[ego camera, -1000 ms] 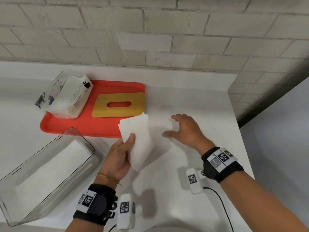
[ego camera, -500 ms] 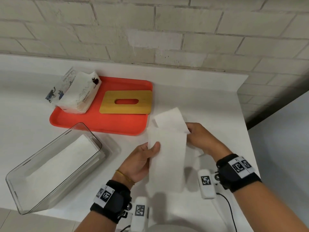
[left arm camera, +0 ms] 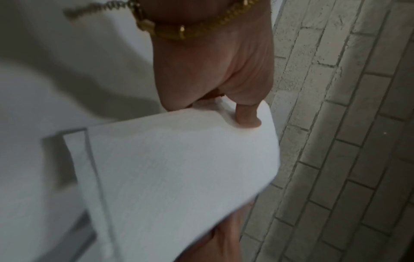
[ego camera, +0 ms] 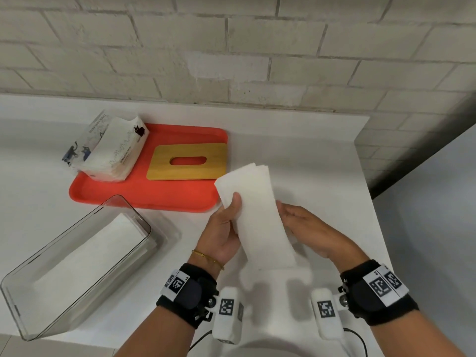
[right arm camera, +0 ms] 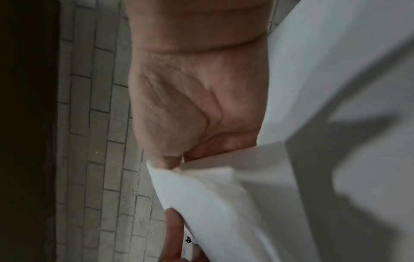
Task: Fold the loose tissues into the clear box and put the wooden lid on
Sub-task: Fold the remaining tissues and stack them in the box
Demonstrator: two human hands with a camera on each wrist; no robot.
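The white table (ego camera: 296, 140) is carrying everything, running back to a pale brick wall (ego camera: 231, 47). On it, well to the left of the fingers, the clear box (ego camera: 77, 258) is lying with its long axis running from near-left to far-right, a flat layer of tissues already sitting in its bottom. Beyond the fingers and to their left, the red tray (ego camera: 144, 197) is holding the wooden lid (ego camera: 188, 162), which is lying flat with its long axis and its oval slot running left to right, and an opened tissue pack (ego camera: 113, 153) (printed with small cats) sitting at the tray's left end.

Above the table, the folded tissue (ego camera: 257, 215) is being held between both hands as a long strip; its long axis is running from near the person away toward the wall, the far end leaning slightly left and reaching just past the tray's right edge. The left hand (ego camera: 221, 235) is pinching the strip's left edge, thumb on top and fingers (left arm camera: 246, 117) curled under, as the left wrist view is showing. The right hand (ego camera: 311, 233) is gripping the right edge, its fingers (ego camera: 288, 215) tucked against the paper and mostly hidden behind it.
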